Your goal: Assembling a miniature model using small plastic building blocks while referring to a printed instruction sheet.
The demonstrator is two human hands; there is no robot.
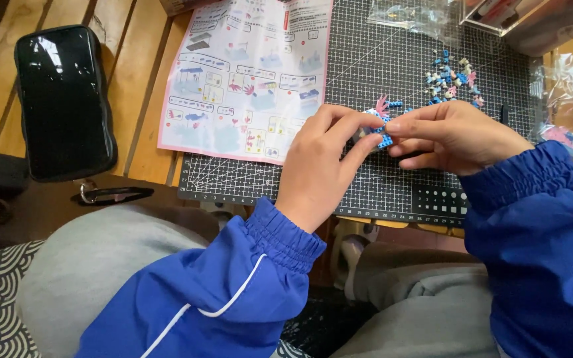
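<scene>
left hand [316,166]: fingers pinch the small blue brick model [381,129] to keep it steady | right hand [449,136]: fingers pinch its other side, pressing on it | loose bricks [451,79]: just past the fingers on the mat [366,59], easy to reach | guide sheet [247,73]: flat, left of the fingers

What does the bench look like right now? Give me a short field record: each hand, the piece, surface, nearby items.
left hand: pinches the small brick model from the left
right hand: pinches it from the right
small brick model: blue with a pink frond, held above the mat
cutting mat: dark, gridded, on wooden slats
loose bricks: scattered heap beyond the right hand
instruction sheet: unfolded, left of hands
black case: far left
</scene>
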